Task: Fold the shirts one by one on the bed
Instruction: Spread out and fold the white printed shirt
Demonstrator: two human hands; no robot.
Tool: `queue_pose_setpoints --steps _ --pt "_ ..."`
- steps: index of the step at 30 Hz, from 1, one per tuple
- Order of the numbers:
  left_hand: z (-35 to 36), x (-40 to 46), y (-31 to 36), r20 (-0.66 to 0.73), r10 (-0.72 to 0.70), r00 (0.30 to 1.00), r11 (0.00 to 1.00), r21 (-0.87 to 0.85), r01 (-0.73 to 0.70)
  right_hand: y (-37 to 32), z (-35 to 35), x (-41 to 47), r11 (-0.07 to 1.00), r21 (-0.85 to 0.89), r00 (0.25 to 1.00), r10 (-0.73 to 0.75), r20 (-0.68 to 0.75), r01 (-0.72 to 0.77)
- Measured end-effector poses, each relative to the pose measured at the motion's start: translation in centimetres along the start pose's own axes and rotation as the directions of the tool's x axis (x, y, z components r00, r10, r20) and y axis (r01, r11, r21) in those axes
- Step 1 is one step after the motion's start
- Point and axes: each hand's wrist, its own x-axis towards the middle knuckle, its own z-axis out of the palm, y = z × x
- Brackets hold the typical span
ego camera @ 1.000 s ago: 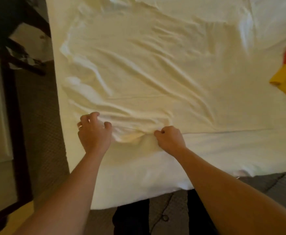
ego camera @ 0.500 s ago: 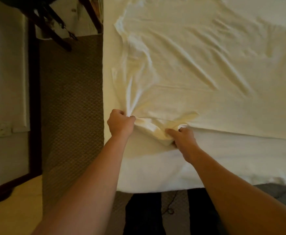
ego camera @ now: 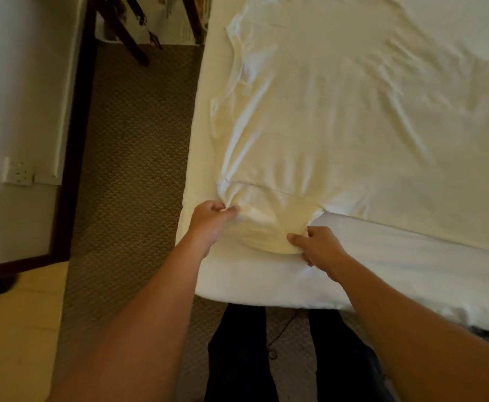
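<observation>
Bare forearms without sleeves, and dark trousers [ego camera: 237,352] on both legs.

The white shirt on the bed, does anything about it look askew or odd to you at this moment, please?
Yes. The white shirt is not lying flat: its near corner is bunched between the left hand and right hand, both pinching it, and creases fan out from there. It lies close to the bed edge. Nothing looks damaged.

Single head view, looking steeply down from above bed [ego camera: 382,256] near corner, close, floor [ego camera: 127,169] at left
</observation>
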Motion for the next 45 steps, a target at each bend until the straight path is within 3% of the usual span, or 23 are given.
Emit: queue_pose_setpoints --steps 3,5,7,11,13,16,18,22,26,33,38,45 --pt "0.7 -0.2 -0.2 -0.06 -0.011 0.998 1.0 -0.009 0.01 0.0 -0.2 0.1 0.992 0.123 0.997 -0.005 -0.075 0.014" --pt "0.4 -0.6 -0.6 -0.092 -0.05 0.995 0.982 -0.185 0.032 0.2 -0.5 0.0 0.977 0.213 0.991 -0.004 -0.132 0.033" --pt "0.2 -1.8 -1.4 -0.05 -0.072 0.996 0.957 -0.285 0.055 0.6 -0.7 -0.5 0.99 0.141 0.994 0.009 -0.11 0.006" --pt "-0.2 -3.4 -3.9 -0.133 0.019 0.991 0.999 -0.026 -0.023 1.2 -1.1 -1.3 1.0 -0.009 1.0 0.0 0.031 0.0" --pt "-0.2 -3.6 -4.6 -0.165 0.024 0.986 1.0 0.0 -0.025 1.4 -1.6 -1.0 0.996 -0.084 0.998 -0.019 0.065 0.024" --pt "0.3 -3.8 -5.3 -0.042 -0.05 0.998 0.999 -0.012 0.05 1.8 -2.3 -0.5 0.971 -0.221 0.994 -0.073 0.087 0.091" --pt "1.1 -4.4 -6.0 -0.02 -0.068 0.997 0.994 0.09 0.07 2.0 -2.9 -0.3 0.938 -0.32 0.989 -0.105 0.099 0.132" --pt "2.4 -5.0 -6.9 -0.2 -0.002 0.98 0.902 0.423 0.089 1.7 -4.5 -0.3 0.854 -0.481 0.972 -0.111 0.207 0.2" --pt "2.6 -5.4 -5.7 -0.175 -0.016 0.984 0.856 0.506 0.104 -0.1 -6.4 0.0 0.752 -0.582 0.947 -0.191 0.258 0.31" --pt "2.1 -2.4 -1.4 -0.328 0.027 0.944 0.98 0.196 0.04 -7.2 -7.8 3.2 0.684 -0.616 0.912 -0.379 0.156 0.39" --pt "1.3 2.6 3.4 -0.35 0.08 0.933 0.991 0.132 -0.035 -13.9 -6.5 6.9 0.637 -0.632 0.874 -0.464 0.142 0.441" --pt "-0.4 8.7 9.9 -0.313 0.024 0.949 0.974 -0.205 -0.092 -25.0 -3.5 12.4 0.643 -0.603 0.832 -0.55 0.066 0.473"
